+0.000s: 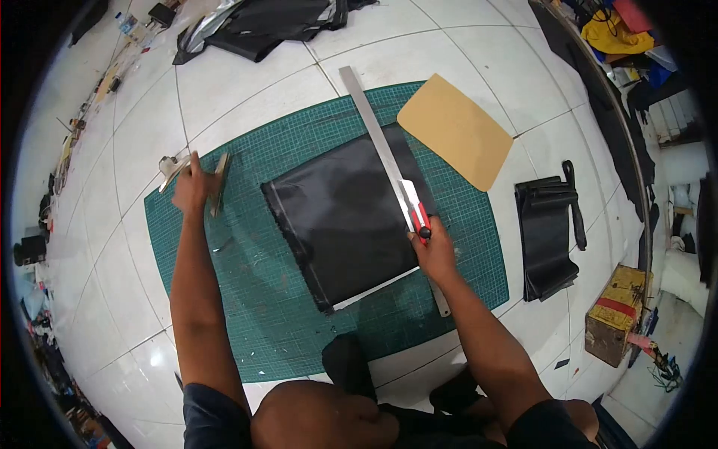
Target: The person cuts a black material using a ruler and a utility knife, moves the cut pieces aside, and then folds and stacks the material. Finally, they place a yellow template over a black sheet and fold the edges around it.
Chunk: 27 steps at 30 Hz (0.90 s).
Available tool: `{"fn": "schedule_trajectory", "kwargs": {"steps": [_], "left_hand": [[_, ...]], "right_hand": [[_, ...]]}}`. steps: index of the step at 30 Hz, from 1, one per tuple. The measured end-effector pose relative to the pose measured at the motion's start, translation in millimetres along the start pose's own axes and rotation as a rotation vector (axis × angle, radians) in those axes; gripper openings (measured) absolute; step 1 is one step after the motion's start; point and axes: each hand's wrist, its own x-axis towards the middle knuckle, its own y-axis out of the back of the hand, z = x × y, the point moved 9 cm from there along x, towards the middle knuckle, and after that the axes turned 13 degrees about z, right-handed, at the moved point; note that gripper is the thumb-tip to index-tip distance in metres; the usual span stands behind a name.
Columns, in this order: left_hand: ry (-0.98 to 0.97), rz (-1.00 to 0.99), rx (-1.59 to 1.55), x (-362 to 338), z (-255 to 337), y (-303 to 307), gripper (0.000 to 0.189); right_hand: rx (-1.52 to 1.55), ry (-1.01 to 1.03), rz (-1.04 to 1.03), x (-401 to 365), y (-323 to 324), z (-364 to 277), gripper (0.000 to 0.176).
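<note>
The person sits on the tiled floor (247, 82) over a green cutting mat (254, 314), and the work looks to be at the trimming stage. A black sheet (340, 217) of leather-like material lies flat in the middle of the mat, with a long steel ruler (370, 120) laid slantwise along its right edge. The right hand (434, 251) is closed around a red utility cutter (417, 212), whose tip rests against the ruler near the sheet's lower right corner.

The left hand (193, 187) is well away from the sheet, at the mat's left edge. It rests on a brass-coloured bar (221, 183), with a small metal piece (170, 168) just beside it. I cannot tell whether its fingers grip the bar or only lie on it.

As I judge it, nothing is pinning the ruler down. A clean cut along it would call for the free hand, or a weight, to press on the ruler before the blade is drawn.

By count:
- One mat, one black sheet, one ruler and one cutter.
- One tan card template (456, 129), lying on the mat's far right corner.
- Two small metal items by the left hand.
- One folded stack of black material (547, 239), on the tiles to the right.
- One yellow box (617, 314), beyond that stack.
</note>
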Motion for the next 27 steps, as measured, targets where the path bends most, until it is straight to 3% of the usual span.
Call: {"fn": "schedule_trajectory", "kwargs": {"steps": [2,5,7,8,10,12,15,18,22,25,27], "left_hand": [[0.057,0.007,0.046,-16.5,-26.4,13.0,0.069],[-0.330,0.390,-0.127,-64.6,13.3,45.8,0.051],[-0.676,0.233,-0.316,-128.1,68.5,41.8,0.052],[-0.759,-0.001,-0.382,-165.9,97.9,38.0,0.057],[-0.935,-0.205,-0.336,-236.1,142.6,45.2,0.060],[-0.992,-0.332,-0.224,-271.3,148.4,24.5,0.072],[-0.996,-0.429,-0.066,-278.5,146.6,9.6,0.086],[-0.965,-0.516,-0.120,-275.6,144.8,1.6,0.096],[-0.974,-0.496,-0.104,-276.1,140.9,0.5,0.100],[-0.965,-0.499,-0.131,-276.8,140.6,0.9,0.102],[-0.956,-0.501,-0.154,-277.0,141.1,1.9,0.104]], "right_hand": [[-0.026,0.014,0.014,0.1,-2.8,5.1,0.033],[-0.025,0.035,0.015,0.2,-0.3,1.5,0.033],[0.016,0.014,0.021,-1.6,1.8,1.6,0.033],[0.060,-0.030,0.019,-4.7,3.9,4.6,0.034],[0.080,-0.018,0.072,-14.0,16.6,2.5,0.038],[0.027,0.086,0.177,-40.4,45.2,-5.3,0.044],[-0.143,0.120,0.150,-75.7,64.6,11.5,0.052],[-0.264,0.154,0.120,-90.1,63.0,30.2,0.057],[-0.045,-0.088,0.071,-87.1,57.5,47.9,0.044],[0.059,-0.039,0.143,-102.2,54.1,32.7,0.037],[0.091,-0.097,0.061,-121.4,41.2,23.7,0.037]]}}
